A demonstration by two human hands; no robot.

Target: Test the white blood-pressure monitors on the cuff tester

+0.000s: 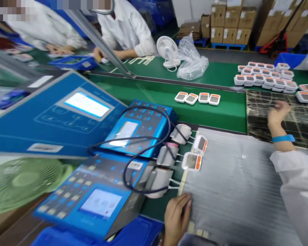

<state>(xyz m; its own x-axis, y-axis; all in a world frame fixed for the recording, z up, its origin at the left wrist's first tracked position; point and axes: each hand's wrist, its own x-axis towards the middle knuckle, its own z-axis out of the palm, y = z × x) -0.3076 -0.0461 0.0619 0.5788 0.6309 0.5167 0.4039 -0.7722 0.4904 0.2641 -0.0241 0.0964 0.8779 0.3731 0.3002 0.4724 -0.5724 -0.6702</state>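
Note:
My left hand [177,215] rests at the left edge of the grey mat [231,184], its fingers curled together; anything inside them is hidden. Above it, two white devices with orange strips lie at the mat's edge, one [192,161] below the other [200,143]. Beside them are several white holders [159,181] with thin white prongs. My right hand [279,114], a blue band at its wrist, is reached out over the dark strapped surface [261,112], fingers somewhat apart and nothing seen in them. The nearest device to it [305,97] lies to its right.
Blue instruments [100,201] with screens and dark cables [141,138] fill the left, near a green fan [25,179]. Several devices [204,97] lie on the green belt [149,92], more stacked behind. A white fan [167,49] and people in white stand across.

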